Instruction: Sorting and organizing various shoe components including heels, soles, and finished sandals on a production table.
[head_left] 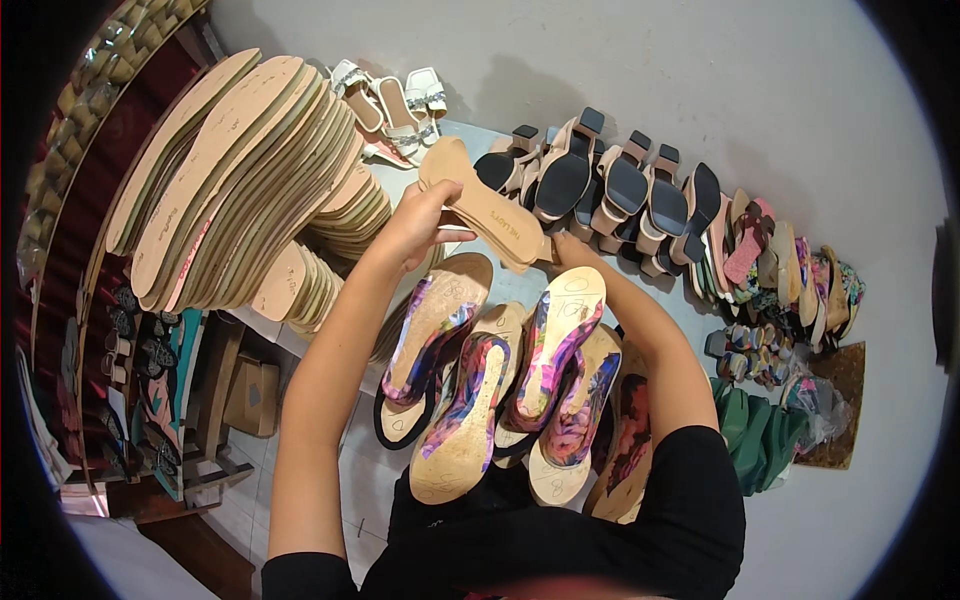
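A thin bundle of tan shoe insoles with small print is held up above the table. My left hand is closed on its upper left part, thumb on top and some fingers spread beneath. At the bundle's lower right end my right hand pinches the edge, its fingers partly hidden by the insoles and the nearby soles. Just below both hands stand several wedge shoe soles with bare tan faces, pencil marks and flower-patterned sides.
Tall stacks of sole-shaped boards stand at left. White sandals lie at the back. Black-soled heeled shoes line the wall, with colourful footwear and green shoe pieces at right. A cardboard box sits lower left.
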